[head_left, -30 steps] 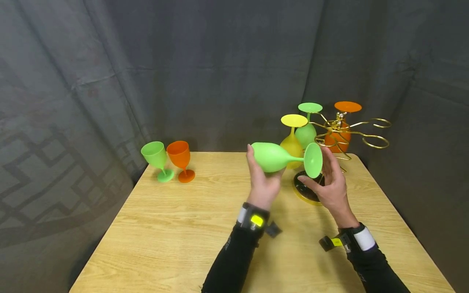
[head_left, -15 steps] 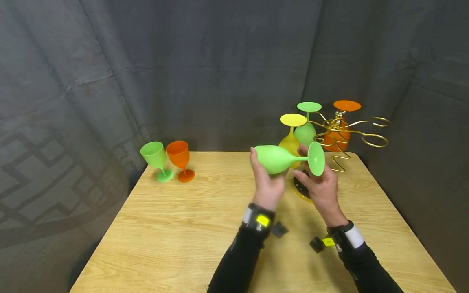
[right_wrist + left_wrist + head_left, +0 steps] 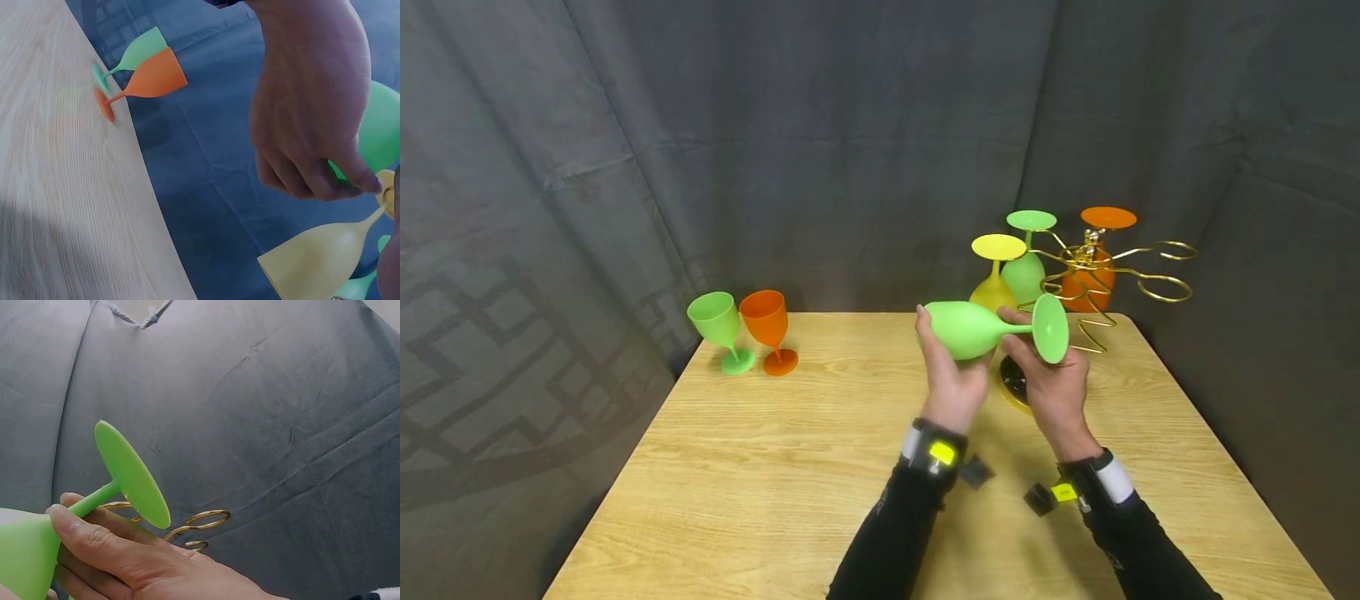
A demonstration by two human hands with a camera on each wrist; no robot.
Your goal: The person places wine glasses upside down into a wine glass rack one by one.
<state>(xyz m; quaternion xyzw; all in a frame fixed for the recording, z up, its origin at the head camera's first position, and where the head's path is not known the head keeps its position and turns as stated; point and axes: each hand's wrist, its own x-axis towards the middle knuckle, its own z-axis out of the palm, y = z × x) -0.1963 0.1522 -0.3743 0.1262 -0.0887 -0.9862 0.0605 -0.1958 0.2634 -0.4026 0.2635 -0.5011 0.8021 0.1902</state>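
Observation:
A light green goblet is held sideways above the table, its foot pointing right. My left hand grips it round the bowl. The thumb and fingers of my right hand pinch the stem close to the foot, as the left wrist view shows at the stem. Just behind the hands stands a gold wire rack with curled loop arms. Upside down on it hang a yellow goblet, a green goblet and an orange goblet. My hands partly hide the rack's round black base.
Another green goblet and another orange goblet stand upright side by side at the table's back left. The wooden table ends at a grey curtain. Loops on the rack's right side hold no goblets.
My right hand has come left from beside the foot and now pinches the stem. My left hand has shifted slightly right and down with the green goblet.

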